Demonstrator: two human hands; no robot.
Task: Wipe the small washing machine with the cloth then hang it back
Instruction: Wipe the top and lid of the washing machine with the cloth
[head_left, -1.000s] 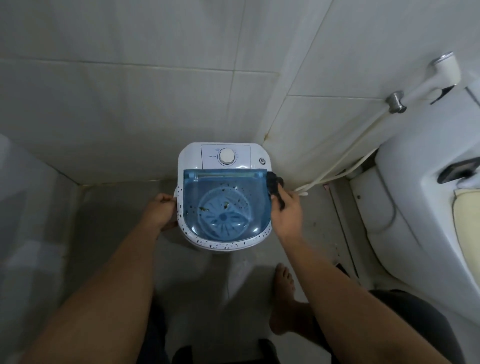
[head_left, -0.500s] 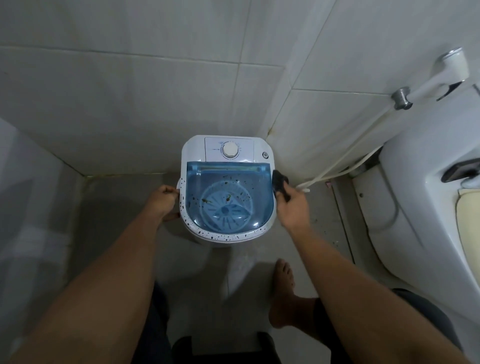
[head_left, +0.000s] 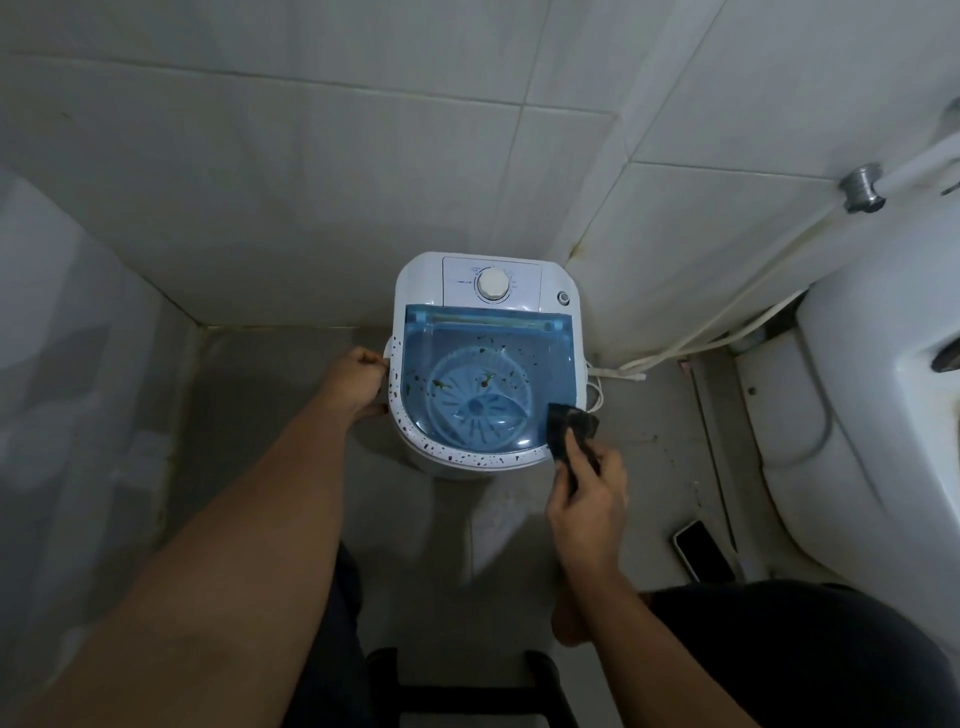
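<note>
Grey tiled wall (head_left: 291, 171) across the top and down the far left, meeting a damp grey floor (head_left: 270, 395) at a stained joint.

Left forearm reaching in from the lower left; left hand (head_left: 358, 382) curled against the left flank of the small washing machine (head_left: 415, 280), fingers clenched around its rim, thumb tucked underneath.

Washing machine standing in the corner, white body, rounded front, flat back. White timer dial (head_left: 492, 284) centred on the rear control panel, small round button (head_left: 563, 298) just right of it. Translucent blue lid (head_left: 488, 364) shut over the tub, ribbed pulsator disc visible through it. Dark specks scattered over the lid and thick along the white rim, mostly on the left and front edges.

Black cloth (head_left: 569, 428) bunched at the front right corner of the lid, pressed onto lid and rim together. Right hand (head_left: 589, 488) just below it, grasping the cloth's lower end, fingers folded around the fabric, forearm running off to the lower right.

White cord (head_left: 623, 370) trailing from the machine's right side along the floor towards the wall. Pale hose (head_left: 737, 291) rising diagonally to a metal fitting (head_left: 862, 188) at the upper right. Smartphone (head_left: 701, 551) lying flat on the floor, near the base of the white toilet (head_left: 872, 364) filling the right edge. Bare foot and dark shorts at the bottom.
</note>
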